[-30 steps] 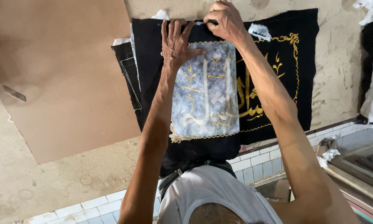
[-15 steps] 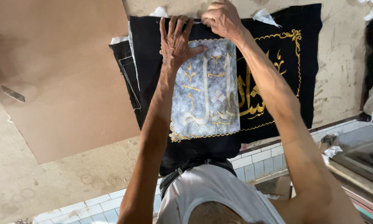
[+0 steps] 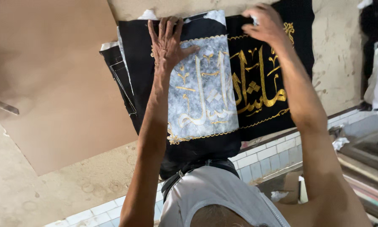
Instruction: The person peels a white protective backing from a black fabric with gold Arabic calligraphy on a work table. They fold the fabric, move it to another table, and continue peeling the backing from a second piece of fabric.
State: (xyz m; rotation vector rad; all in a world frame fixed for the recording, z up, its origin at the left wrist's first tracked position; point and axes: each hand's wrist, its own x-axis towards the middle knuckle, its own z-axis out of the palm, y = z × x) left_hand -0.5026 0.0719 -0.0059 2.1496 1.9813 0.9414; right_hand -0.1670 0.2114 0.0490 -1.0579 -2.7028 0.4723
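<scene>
Two hands: left (image 3: pixel 168 42) flat on one black cloth (image 3: pixel 260 63), right (image 3: pixel 264 25) pinching it.

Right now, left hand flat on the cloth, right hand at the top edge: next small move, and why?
Probably draw the right hand further right, peeling the pale backing sheet off the black embroidered cloth. The sheet covers the left part of the gold lettering, the right part is bare, and the left hand pins the cloth flat.

Worn beige worktop (image 3: pixel 340 54), white-tiled edge (image 3: pixel 264 157)
</scene>
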